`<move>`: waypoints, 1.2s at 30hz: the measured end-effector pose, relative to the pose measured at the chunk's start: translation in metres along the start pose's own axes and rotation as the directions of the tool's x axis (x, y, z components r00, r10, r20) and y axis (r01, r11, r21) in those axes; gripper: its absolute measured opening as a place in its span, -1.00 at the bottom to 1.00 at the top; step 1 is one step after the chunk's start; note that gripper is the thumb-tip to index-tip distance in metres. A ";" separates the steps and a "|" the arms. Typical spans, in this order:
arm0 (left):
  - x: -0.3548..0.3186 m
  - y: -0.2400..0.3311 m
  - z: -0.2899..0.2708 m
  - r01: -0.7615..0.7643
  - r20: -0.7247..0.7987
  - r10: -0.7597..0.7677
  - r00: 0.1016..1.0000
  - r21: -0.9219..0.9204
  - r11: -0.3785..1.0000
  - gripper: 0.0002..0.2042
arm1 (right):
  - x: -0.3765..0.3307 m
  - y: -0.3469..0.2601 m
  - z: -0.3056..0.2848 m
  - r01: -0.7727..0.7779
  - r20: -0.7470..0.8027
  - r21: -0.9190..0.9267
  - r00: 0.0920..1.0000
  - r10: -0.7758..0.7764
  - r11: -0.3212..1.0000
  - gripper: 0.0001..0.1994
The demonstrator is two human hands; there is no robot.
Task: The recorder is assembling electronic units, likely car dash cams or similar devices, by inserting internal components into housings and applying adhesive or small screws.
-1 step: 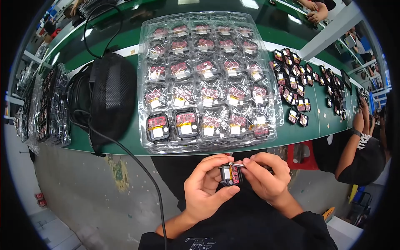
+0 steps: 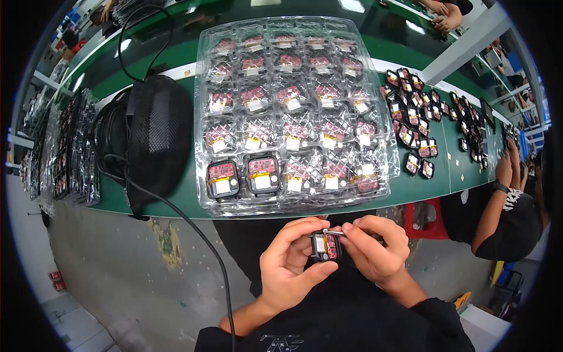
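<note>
A clear plastic blister tray lies on the green bench, its square pockets holding small modules bearing white and yellow labels. Stacked clear trays stand at far left.

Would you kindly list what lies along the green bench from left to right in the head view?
Stacked trays → black mesh pouch → clear blister tray → loose black modules → co-worker's hand.

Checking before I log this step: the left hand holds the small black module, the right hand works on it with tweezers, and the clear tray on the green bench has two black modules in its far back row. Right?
Not quite. In the head view the two black modules sit in the clear tray's nearest row, at its left end, not the back. The left hand does hold the small black module, the right hand works it with tweezers, and the bench is green.
</note>
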State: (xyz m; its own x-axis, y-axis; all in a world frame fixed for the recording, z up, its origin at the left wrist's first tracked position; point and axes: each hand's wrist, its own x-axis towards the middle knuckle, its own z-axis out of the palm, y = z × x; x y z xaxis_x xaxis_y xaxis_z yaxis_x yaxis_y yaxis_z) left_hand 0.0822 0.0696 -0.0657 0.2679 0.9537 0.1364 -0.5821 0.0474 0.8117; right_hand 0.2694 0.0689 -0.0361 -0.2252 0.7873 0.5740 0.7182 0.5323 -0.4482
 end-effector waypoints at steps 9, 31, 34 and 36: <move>-0.002 0.000 0.000 0.029 -0.005 -0.029 1.000 -0.014 0.999 -0.42 | -0.004 0.002 0.000 0.028 -0.011 -0.004 1.000 -0.028 1.000 -0.65; -0.007 0.000 -0.003 0.060 -0.025 -0.060 0.998 0.013 0.998 -0.41 | -0.010 0.004 0.008 0.027 -0.032 0.006 0.999 -0.027 1.000 -0.64; -0.007 -0.001 -0.002 0.069 -0.035 -0.070 0.997 -0.008 0.998 -0.42 | -0.010 0.005 0.009 0.030 -0.039 0.004 0.999 -0.029 1.000 -0.65; -0.006 -0.002 -0.003 0.044 -0.024 -0.043 0.999 0.025 0.999 -0.42 | -0.009 0.005 0.008 0.041 -0.033 -0.002 0.999 -0.041 0.999 -0.66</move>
State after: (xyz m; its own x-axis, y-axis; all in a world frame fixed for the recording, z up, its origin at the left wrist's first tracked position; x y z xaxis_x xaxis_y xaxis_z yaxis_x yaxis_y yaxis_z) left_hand 0.0792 0.0644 -0.0696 0.2743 0.9577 0.0875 -0.5505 0.0818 0.8308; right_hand 0.2696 0.0673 -0.0491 -0.2328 0.7543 0.6139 0.7099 0.5633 -0.4228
